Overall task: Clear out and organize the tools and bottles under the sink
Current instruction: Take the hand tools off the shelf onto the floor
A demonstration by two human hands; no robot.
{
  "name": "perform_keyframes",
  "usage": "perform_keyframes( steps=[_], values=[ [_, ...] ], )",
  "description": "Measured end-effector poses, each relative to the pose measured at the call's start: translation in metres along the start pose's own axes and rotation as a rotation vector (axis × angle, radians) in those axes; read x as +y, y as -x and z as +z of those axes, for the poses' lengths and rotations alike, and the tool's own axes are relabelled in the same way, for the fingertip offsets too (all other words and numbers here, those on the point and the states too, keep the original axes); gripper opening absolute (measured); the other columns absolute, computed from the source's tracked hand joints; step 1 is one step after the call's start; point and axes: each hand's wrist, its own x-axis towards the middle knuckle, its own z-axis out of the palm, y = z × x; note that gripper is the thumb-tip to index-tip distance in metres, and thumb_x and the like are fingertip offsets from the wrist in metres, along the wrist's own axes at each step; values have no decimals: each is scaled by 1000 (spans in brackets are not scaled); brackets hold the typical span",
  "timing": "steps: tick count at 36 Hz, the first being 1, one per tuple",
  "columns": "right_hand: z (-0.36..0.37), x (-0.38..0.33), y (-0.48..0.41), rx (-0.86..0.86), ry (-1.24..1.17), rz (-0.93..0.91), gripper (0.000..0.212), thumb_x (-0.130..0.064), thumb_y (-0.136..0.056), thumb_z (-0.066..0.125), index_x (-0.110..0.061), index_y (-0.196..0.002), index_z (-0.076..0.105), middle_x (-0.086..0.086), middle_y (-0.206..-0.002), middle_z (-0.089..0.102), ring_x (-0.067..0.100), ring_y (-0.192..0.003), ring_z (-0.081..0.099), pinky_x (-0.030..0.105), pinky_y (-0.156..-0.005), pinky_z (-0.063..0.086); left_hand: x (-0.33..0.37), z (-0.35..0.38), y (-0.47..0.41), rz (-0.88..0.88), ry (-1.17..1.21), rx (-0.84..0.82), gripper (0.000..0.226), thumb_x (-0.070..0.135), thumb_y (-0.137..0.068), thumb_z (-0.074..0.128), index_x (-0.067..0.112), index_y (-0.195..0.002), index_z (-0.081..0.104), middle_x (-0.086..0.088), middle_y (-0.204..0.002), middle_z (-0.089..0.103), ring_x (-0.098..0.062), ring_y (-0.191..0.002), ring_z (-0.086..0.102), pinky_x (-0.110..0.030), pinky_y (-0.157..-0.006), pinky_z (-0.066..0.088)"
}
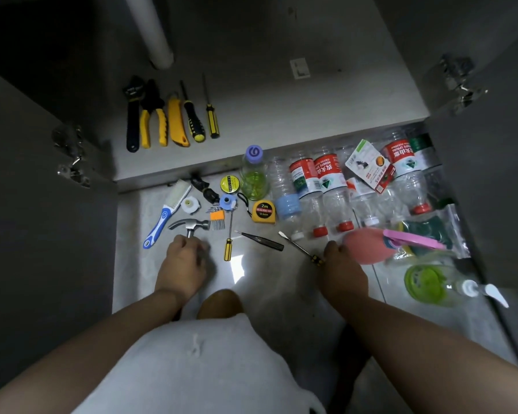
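The handle of the hammer point(189, 226) is hidden inside the left hand point(183, 265). The pink thing point(368, 245) beside the right hand point(343, 273) is too blurred to name.

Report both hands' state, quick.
Left hand: closed, holding the hammer by its handle.
Right hand: over the flat screwdriver handle; grip cannot be told.

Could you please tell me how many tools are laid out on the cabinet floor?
5, side by side on the left of the cabinet floor: a wrench, pliers, a utility knife, a thick screwdriver and a thin screwdriver. None appears hidden.
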Motion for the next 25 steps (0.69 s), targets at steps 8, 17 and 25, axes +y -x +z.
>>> perform_keyframes(
  steps=[8,17,25],
  values=[
    [-21,-46,-2,146,-146,-273,9,-20,-96,53,-20,-105,54,4,-100,63,21,-79,64,39,-68,56,25,-25,-5,149,7,31,30,0,-85,58,10,-111,69,-9,-119,53,-27,-113,54,-38,-97,49],
    [-87,-139,-11,304,-436,-704,9,-16,-99,46,-23,-96,52,-5,-86,56,8,-70,55,37,-61,51,36,-83,-42,189,-32,274,23,9,-90,59,19,-111,65,-2,-117,54,-25,-110,55,-43,-94,48],
    [-145,-228,-65,365,-193,-777,12,-12,-90,53,-17,-99,61,0,-96,59,19,-81,57,33,-71,47,28,-138,-113,24,12,463,37,11,-93,57,19,-130,58,-11,-131,50,-34,-123,49,-46,-104,45]
  ],
)
